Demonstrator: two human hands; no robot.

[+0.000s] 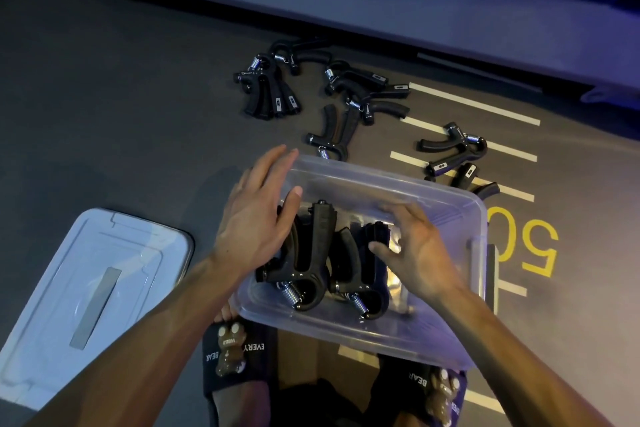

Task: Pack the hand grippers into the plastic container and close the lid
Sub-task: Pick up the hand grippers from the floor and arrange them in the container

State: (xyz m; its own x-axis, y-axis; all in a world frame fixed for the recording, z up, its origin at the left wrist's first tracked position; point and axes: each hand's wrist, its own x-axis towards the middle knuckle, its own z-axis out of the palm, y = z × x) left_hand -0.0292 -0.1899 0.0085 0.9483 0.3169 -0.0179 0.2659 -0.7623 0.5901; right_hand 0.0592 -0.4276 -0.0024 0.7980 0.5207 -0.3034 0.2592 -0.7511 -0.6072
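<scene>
So, plastic container sitting on floor, holding a few hand grippers w/ springs pointing toward person. Many more grippers lying loose on floor beyond it; lid lying off to left. Judging approx. partway. Left hand resting spread, fingers straight, over container's left rim & packed grippers; right hand reaching inside, fingers relaxed, gripping nothing visible.

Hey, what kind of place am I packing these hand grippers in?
Probably a gym or training studio. The dark floor carries painted distance lines and a yellow number 50, like a sled or sprint track, and many loose hand grippers lie beyond the plastic container.
</scene>
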